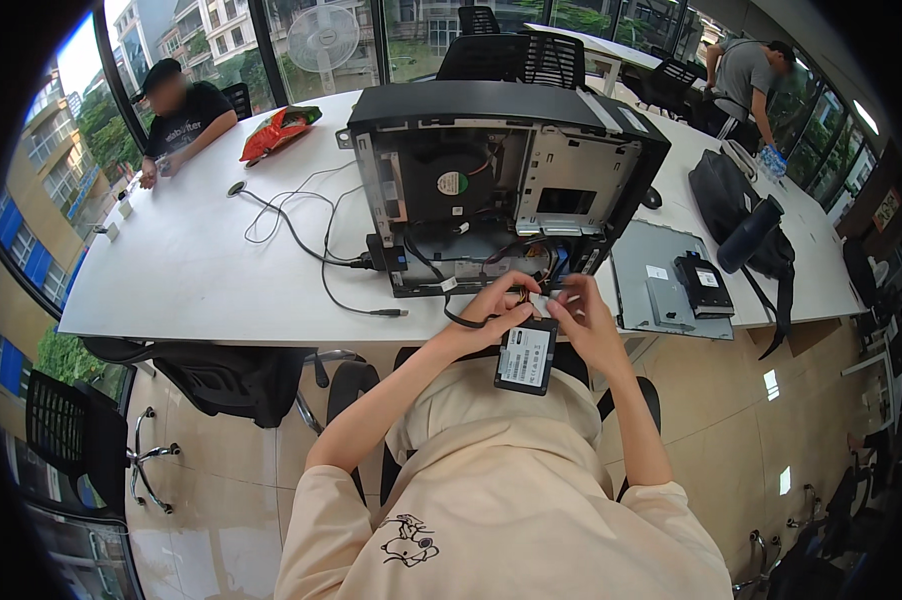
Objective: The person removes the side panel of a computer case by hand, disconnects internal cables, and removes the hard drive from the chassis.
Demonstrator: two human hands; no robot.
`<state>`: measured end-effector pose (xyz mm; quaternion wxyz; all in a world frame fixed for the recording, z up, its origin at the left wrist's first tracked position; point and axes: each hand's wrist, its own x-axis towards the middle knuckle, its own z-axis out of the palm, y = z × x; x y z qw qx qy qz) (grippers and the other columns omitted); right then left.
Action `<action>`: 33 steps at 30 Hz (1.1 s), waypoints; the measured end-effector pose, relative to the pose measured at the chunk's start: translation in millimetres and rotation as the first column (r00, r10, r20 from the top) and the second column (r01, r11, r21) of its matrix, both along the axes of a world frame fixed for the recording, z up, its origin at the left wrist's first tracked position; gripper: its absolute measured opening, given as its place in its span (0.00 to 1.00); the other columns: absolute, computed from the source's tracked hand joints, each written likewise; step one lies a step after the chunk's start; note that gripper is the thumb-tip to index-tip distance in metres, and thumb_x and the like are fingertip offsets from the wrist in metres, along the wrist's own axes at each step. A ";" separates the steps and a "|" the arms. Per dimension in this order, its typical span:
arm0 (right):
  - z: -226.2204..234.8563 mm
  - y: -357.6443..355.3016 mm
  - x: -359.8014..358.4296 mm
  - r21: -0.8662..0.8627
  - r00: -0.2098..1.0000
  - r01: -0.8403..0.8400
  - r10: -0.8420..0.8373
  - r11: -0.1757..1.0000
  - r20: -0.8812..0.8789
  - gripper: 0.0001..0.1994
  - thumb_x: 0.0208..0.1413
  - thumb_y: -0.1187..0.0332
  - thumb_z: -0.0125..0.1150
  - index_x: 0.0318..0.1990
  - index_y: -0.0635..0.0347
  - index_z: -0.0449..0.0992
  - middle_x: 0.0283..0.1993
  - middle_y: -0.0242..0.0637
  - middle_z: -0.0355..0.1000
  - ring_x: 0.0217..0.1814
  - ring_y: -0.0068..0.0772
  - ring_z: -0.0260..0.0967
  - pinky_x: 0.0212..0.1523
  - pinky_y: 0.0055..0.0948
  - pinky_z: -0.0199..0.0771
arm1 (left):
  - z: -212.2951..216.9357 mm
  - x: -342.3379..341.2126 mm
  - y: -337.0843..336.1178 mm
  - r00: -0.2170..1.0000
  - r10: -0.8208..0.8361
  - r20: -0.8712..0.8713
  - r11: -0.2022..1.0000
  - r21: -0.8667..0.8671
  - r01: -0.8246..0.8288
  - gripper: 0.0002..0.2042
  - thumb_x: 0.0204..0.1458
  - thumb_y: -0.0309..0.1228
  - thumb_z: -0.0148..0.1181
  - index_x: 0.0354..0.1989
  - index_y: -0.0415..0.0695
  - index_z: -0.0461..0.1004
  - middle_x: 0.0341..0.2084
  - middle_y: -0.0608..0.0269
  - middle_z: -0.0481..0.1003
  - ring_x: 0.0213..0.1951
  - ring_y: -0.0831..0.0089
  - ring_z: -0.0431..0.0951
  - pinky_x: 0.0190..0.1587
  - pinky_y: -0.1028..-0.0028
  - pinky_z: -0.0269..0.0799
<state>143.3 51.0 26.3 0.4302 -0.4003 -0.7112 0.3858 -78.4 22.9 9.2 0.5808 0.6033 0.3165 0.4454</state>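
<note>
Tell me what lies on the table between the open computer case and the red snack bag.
In the head view, only loose black cables trail over the white table between the open computer case and the red snack bag; the rest is bare tabletop.

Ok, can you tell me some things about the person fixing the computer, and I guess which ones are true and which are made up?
1. The computer case has its side off, so the round fan inside shows. True.
2. Both hands are close together at the top edge of a flat black drive. True: the left hand and the right hand meet there, in front of the case.
3. The red snack bag lies on the floor. False: it lies on the white table.
4. The grey side panel leans upright against the case. False: it lies flat on the table, to the right of the case.
5. A standing fan is near the window. True.
</note>
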 end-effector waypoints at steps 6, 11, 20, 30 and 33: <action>-8.7 -29.3 29.1 -0.425 0.935 -0.351 0.336 0.835 -0.113 0.17 0.68 0.57 0.62 0.49 0.64 0.78 0.37 0.31 0.76 0.37 0.21 0.73 0.35 0.23 0.73 | -0.8 4.2 6.9 0.998 -0.031 0.051 0.996 0.086 0.026 0.15 0.70 0.33 0.55 0.59 0.45 0.60 0.47 0.50 0.83 0.49 0.71 0.82 0.51 0.71 0.77; -5.9 -45.0 17.6 -0.510 0.915 -0.368 0.400 0.778 -0.051 0.18 0.65 0.57 0.66 0.53 0.62 0.79 0.42 0.28 0.79 0.38 0.17 0.71 0.34 0.21 0.70 | 5.3 3.4 7.1 0.995 -0.053 0.085 0.998 -0.020 0.055 0.15 0.70 0.32 0.55 0.60 0.46 0.60 0.45 0.51 0.83 0.47 0.72 0.82 0.50 0.71 0.77; 11.1 -40.6 32.0 -0.587 0.918 -0.365 0.385 0.723 -0.097 0.13 0.63 0.60 0.68 0.46 0.59 0.83 0.35 0.24 0.78 0.31 0.13 0.68 0.29 0.20 0.66 | -3.6 3.9 8.7 0.999 0.052 -0.004 0.997 0.063 -0.051 0.17 0.66 0.35 0.61 0.58 0.48 0.63 0.39 0.67 0.75 0.43 0.80 0.75 0.46 0.76 0.73; 14.3 -33.4 58.4 -0.628 0.889 -0.350 0.458 0.695 0.011 0.12 0.64 0.59 0.66 0.44 0.57 0.84 0.32 0.22 0.77 0.30 0.12 0.66 0.28 0.19 0.64 | -8.0 17.0 9.8 0.998 0.019 -0.062 0.994 0.108 -0.013 0.16 0.66 0.34 0.62 0.57 0.49 0.63 0.39 0.67 0.76 0.42 0.82 0.75 0.43 0.77 0.72; 5.6 -33.2 68.9 -0.629 0.889 -0.356 0.459 0.691 0.001 0.12 0.64 0.60 0.67 0.46 0.59 0.84 0.34 0.23 0.78 0.32 0.12 0.69 0.30 0.20 0.67 | -7.3 14.4 12.3 0.993 0.115 0.037 0.991 -0.074 -0.112 0.16 0.66 0.32 0.61 0.57 0.47 0.64 0.38 0.67 0.73 0.38 0.84 0.73 0.43 0.80 0.70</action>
